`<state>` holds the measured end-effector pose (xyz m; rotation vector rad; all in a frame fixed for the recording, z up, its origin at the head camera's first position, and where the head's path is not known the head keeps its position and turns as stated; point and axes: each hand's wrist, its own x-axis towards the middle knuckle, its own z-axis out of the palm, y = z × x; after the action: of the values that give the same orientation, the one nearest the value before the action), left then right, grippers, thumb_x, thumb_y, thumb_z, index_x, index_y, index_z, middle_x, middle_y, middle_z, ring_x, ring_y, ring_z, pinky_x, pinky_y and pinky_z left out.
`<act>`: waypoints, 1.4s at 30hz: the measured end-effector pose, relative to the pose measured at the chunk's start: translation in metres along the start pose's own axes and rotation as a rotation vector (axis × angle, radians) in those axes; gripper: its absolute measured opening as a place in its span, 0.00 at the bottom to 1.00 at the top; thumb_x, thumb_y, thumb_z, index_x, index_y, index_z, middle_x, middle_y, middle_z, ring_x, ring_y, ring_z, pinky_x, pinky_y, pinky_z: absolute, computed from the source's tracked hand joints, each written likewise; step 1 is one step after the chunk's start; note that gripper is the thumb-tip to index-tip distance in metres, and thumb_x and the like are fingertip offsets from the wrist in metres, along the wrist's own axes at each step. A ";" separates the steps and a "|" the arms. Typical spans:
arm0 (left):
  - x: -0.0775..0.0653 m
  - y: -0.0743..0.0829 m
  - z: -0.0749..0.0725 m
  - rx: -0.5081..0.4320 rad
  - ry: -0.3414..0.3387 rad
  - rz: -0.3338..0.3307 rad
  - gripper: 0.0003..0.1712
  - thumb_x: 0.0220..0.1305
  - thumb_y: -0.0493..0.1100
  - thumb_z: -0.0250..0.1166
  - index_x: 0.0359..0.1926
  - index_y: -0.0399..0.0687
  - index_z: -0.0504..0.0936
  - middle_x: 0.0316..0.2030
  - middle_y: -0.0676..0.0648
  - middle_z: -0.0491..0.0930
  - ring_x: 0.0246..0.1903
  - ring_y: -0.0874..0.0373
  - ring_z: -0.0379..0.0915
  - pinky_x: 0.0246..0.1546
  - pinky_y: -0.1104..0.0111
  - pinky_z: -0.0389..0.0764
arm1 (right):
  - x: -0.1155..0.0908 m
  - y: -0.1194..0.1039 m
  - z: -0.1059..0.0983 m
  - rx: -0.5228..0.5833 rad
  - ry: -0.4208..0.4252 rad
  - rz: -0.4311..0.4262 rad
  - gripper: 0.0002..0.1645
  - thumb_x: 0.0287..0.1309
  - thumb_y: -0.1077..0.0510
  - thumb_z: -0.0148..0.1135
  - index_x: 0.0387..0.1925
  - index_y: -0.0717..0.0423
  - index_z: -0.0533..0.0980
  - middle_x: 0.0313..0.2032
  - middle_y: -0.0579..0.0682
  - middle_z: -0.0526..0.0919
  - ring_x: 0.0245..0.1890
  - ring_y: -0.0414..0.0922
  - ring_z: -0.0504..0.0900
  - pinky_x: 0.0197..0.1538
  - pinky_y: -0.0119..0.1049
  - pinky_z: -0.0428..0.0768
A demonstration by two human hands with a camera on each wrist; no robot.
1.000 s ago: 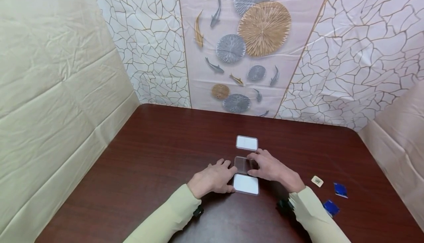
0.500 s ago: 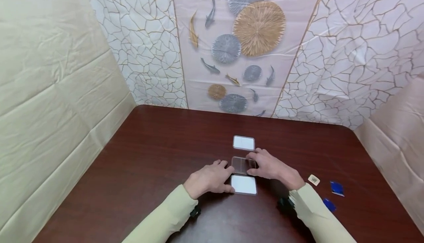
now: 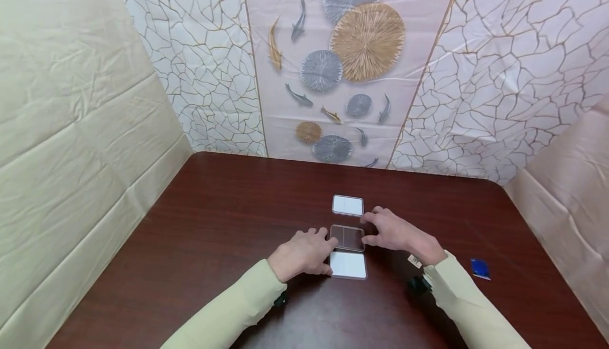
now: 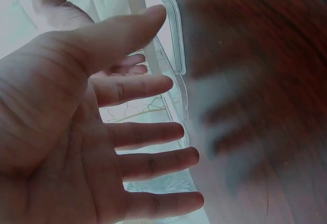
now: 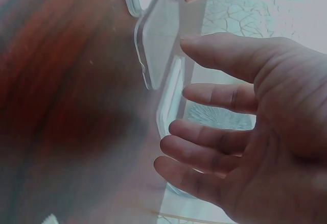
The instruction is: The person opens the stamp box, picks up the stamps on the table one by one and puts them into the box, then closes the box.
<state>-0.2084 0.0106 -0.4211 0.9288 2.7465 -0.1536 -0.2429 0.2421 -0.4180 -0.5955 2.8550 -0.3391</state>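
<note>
In the head view a clear, shallow plastic lid or tray (image 3: 348, 237) lies flat on the table between two clear cases. The near case (image 3: 348, 265) and the far case (image 3: 348, 205) both show white inside. My left hand (image 3: 302, 254) is at the left, its fingertips right at the edges of the clear piece and the near case. Just off the clear piece's right edge is my right hand (image 3: 392, 230), holding nothing. In the wrist views, the fingers of the left hand (image 4: 76, 127) and right hand (image 5: 255, 127) are spread and extended.
A small beige square piece (image 3: 414, 261) shows beside my right wrist, partly covered by it. Further right lies a blue packet (image 3: 480, 268). The dark wood table (image 3: 228, 206) ends at a patterned cloth backdrop (image 3: 328, 111).
My right hand has drawn back rightward off the clear piece. The left hand stays by the cases. My right arm now hides the second blue packet and part of the beige piece.
</note>
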 end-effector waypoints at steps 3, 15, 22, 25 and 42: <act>0.001 -0.001 0.000 0.024 0.003 -0.003 0.30 0.57 0.65 0.69 0.55 0.58 0.74 0.53 0.47 0.74 0.48 0.52 0.74 0.41 0.58 0.78 | 0.000 0.001 -0.005 -0.006 -0.004 0.000 0.27 0.57 0.49 0.69 0.55 0.57 0.77 0.47 0.57 0.77 0.45 0.49 0.73 0.46 0.44 0.77; 0.012 -0.013 -0.005 0.047 0.022 -0.024 0.33 0.60 0.65 0.65 0.62 0.59 0.73 0.56 0.47 0.75 0.52 0.50 0.75 0.46 0.58 0.79 | 0.007 -0.002 -0.017 -0.038 -0.006 -0.033 0.25 0.58 0.50 0.68 0.54 0.57 0.77 0.46 0.57 0.78 0.44 0.49 0.74 0.47 0.45 0.77; 0.025 -0.026 -0.013 0.020 0.017 -0.024 0.31 0.62 0.64 0.63 0.61 0.56 0.74 0.54 0.46 0.76 0.50 0.50 0.77 0.45 0.57 0.80 | 0.016 -0.004 -0.022 -0.031 -0.013 -0.032 0.27 0.59 0.49 0.67 0.55 0.59 0.77 0.48 0.60 0.78 0.43 0.49 0.75 0.49 0.46 0.78; 0.029 -0.032 -0.019 0.000 0.022 -0.015 0.30 0.64 0.63 0.63 0.61 0.55 0.73 0.55 0.45 0.77 0.51 0.50 0.77 0.46 0.58 0.80 | 0.022 -0.004 -0.024 -0.024 -0.023 -0.022 0.27 0.59 0.50 0.67 0.56 0.59 0.76 0.49 0.60 0.78 0.43 0.48 0.75 0.48 0.46 0.79; 0.068 -0.053 -0.031 -0.135 0.008 -0.039 0.32 0.67 0.59 0.60 0.67 0.52 0.67 0.58 0.46 0.76 0.54 0.54 0.74 0.53 0.58 0.77 | 0.051 0.006 -0.029 -0.034 -0.026 -0.035 0.24 0.61 0.52 0.65 0.55 0.61 0.75 0.47 0.61 0.78 0.38 0.47 0.75 0.45 0.43 0.77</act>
<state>-0.2992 0.0137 -0.4073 0.8425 2.7436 0.0282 -0.2979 0.2313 -0.3997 -0.6523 2.8336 -0.2869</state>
